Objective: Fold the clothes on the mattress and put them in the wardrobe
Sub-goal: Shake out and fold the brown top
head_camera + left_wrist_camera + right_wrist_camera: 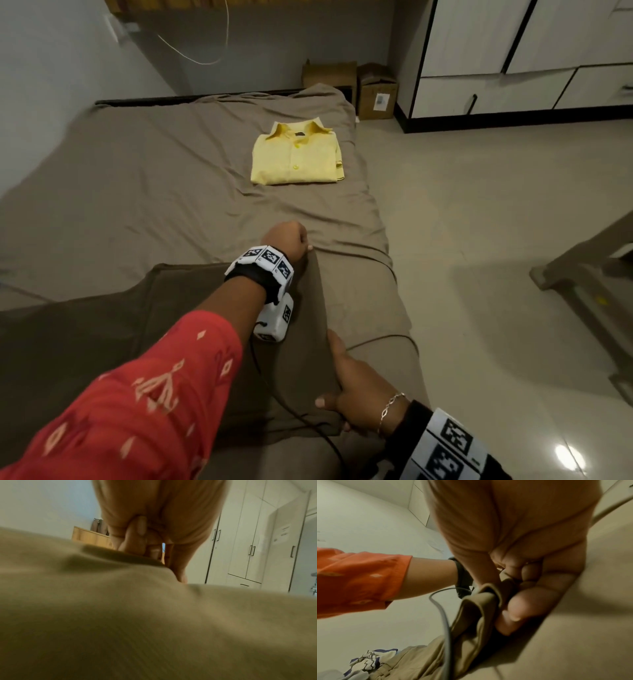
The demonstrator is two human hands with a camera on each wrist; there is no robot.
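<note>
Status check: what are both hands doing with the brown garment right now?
Left hand grips brown garment at far end; right hand pinches near edge. Yellow shirt folded on mattress. Cable trails across garment.

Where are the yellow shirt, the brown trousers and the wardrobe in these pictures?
yellow shirt (295, 156): head view, on the buttoned front of the folded shirt.
brown trousers (310, 342): head view, on the flat cloth between the two hands.
wardrobe (479, 37): head view, on a white door panel.
</note>
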